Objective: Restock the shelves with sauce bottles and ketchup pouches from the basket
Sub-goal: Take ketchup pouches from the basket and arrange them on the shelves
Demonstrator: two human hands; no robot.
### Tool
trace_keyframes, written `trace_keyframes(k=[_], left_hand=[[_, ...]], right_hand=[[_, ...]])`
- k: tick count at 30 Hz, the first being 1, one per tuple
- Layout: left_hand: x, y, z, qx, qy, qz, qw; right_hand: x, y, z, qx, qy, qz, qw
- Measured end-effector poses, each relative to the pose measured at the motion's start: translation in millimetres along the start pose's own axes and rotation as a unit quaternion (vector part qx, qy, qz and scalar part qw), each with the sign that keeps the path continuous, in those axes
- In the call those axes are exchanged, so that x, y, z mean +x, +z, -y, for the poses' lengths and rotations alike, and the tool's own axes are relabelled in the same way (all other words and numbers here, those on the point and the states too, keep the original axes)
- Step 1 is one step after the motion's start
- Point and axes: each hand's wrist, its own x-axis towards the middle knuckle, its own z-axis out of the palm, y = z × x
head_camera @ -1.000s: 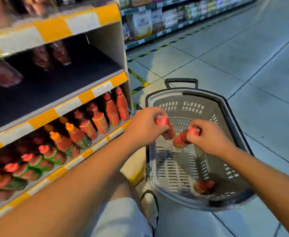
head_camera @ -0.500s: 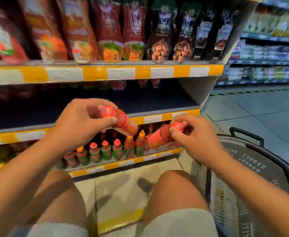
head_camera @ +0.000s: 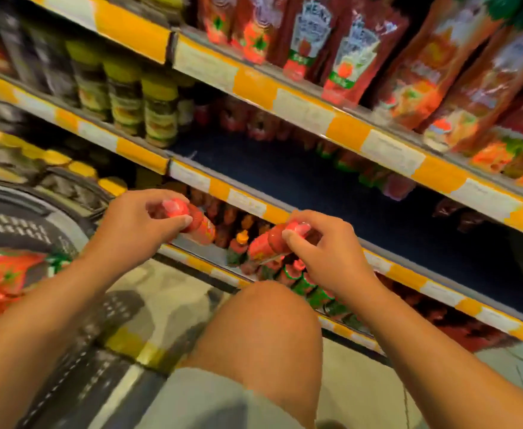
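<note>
At shelf front, I've got left hand (head_camera: 136, 224) pinching one bottle (head_camera: 196, 222) by its cap end, right hand (head_camera: 322, 252) pinching a second bottle (head_camera: 264, 244) likewise. Bodies point toward the bottle row (head_camera: 238, 233), probably for sliding in base-first. Basket (head_camera: 21, 224) sits left.

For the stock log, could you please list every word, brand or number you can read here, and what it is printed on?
"HEINZ": only partly legible, on the red ketchup pouches on the top shelf.
Price tags on the shelf edges: too blurred.
Labels on the sauce bottle in the left hand and the one in the right hand: too blurred.
</note>
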Motion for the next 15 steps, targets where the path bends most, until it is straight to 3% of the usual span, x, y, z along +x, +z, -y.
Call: trace_keyframes(k=[4,7,15], left_hand=[[5,-9,46,0.002,-0.061,-0.056,0.997],[12,-1,70,0.024,-0.088,-0.070,0.993],[50,60,124,0.076,-0.130,-0.063,0.987]], right_hand=[[36,58,16,0.024,-0.001,0.106,0.994],[63,94,10,-0.026,-0.004,0.167,0.986],[109,151,-34,-0.161,-0.089,0.236,0.954]])
